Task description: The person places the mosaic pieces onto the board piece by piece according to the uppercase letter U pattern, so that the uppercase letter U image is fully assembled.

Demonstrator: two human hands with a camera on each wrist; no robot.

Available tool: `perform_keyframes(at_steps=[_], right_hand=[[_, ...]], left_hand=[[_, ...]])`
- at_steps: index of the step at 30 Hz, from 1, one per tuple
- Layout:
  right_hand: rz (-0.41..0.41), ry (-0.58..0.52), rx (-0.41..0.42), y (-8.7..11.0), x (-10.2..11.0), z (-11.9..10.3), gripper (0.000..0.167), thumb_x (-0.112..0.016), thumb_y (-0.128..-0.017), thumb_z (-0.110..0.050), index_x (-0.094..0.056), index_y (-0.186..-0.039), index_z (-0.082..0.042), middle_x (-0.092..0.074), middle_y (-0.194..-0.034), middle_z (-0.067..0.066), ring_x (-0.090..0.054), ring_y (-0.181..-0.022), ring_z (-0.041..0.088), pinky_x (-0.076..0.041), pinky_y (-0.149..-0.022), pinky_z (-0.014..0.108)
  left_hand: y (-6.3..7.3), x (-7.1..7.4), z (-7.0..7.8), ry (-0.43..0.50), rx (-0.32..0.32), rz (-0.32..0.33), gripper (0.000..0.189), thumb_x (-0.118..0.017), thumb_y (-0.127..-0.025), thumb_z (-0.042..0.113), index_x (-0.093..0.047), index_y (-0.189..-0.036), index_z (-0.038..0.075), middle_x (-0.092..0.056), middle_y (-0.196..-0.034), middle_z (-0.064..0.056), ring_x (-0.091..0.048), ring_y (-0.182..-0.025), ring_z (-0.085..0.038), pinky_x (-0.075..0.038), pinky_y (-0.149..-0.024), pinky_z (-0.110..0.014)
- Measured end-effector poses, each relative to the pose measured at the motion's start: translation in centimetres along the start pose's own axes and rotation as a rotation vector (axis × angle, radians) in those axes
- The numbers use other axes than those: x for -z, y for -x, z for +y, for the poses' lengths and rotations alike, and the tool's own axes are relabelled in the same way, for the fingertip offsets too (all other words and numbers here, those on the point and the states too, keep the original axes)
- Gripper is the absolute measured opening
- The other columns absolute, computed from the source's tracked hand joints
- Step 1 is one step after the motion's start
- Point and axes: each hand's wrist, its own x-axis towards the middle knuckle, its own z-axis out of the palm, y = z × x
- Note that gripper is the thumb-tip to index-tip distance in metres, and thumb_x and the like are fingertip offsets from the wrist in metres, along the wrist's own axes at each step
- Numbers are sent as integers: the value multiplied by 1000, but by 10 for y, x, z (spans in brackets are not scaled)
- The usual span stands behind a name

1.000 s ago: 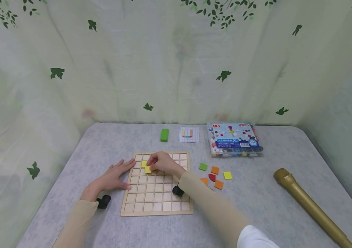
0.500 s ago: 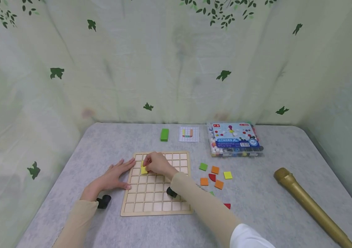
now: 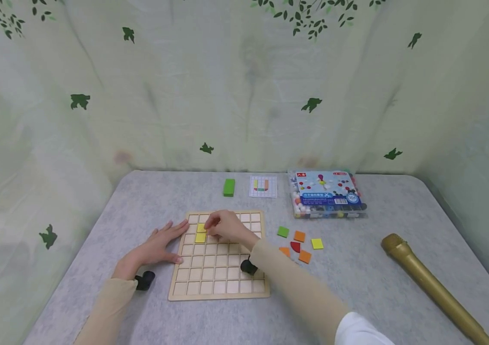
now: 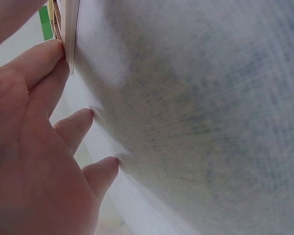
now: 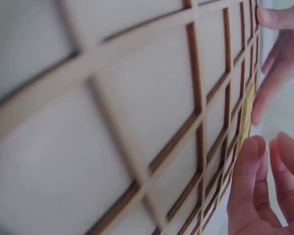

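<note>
A wooden grid board (image 3: 207,274) lies on the table. Two yellow square tiles sit in neighbouring cells near its upper left, the upper tile (image 3: 201,228) directly above the lower tile (image 3: 200,237). My right hand (image 3: 229,227) is over the board just right of these tiles, its fingertips close to the upper one. In the right wrist view, a gap shows between thumb and fingers (image 5: 249,156), with nothing in it. My left hand (image 3: 158,244) lies spread at the board's left edge, fingertips touching the frame and the tabletop.
Right of the board lie a green tile (image 3: 283,232), several orange tiles (image 3: 299,236), a red rounded piece (image 3: 295,247) and a yellow tile (image 3: 317,244). Behind are a green block (image 3: 229,187), a pattern card (image 3: 263,187) and a clear box (image 3: 328,194). A gold microphone (image 3: 434,287) lies far right.
My right hand first set the lower yellow tile into its cell below the other, moving left with it. It then let go and shifted slightly right. My left hand stayed put.
</note>
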Motion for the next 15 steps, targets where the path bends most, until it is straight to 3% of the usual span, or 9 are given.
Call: perform_keyframes(at_steps=[6,10,15], right_hand=[[-61,-142,10,22,41,13,19,-63,-90,-3,-66,-106,6,-64,-92,7,-63,-84,28,-54,-76,37],[-58,-222,-13,41,72,31,25,-63,-90,-5,-63,-111,8,-63,-96,8,-62,-88,25,-54,-82,38],[-31,-215,-53,75,109,51,32,-64,-93,-14,-60,-116,8,-62,-105,14,-59,-96,30,-51,-88,40]], left_hand=[[0,0,1,-8,-6,6,102,-78,-74,44,-26,-151,2,-18,-156,-19,-2,-138,-51,1,-102,-70],[0,-1,1,-12,11,8,103,-78,-73,44,-25,-151,3,-18,-156,-19,-1,-139,-50,2,-104,-69],[-1,0,2,-18,2,11,102,-78,-74,45,-25,-151,3,-18,-156,-19,-2,-139,-51,1,-103,-70]])
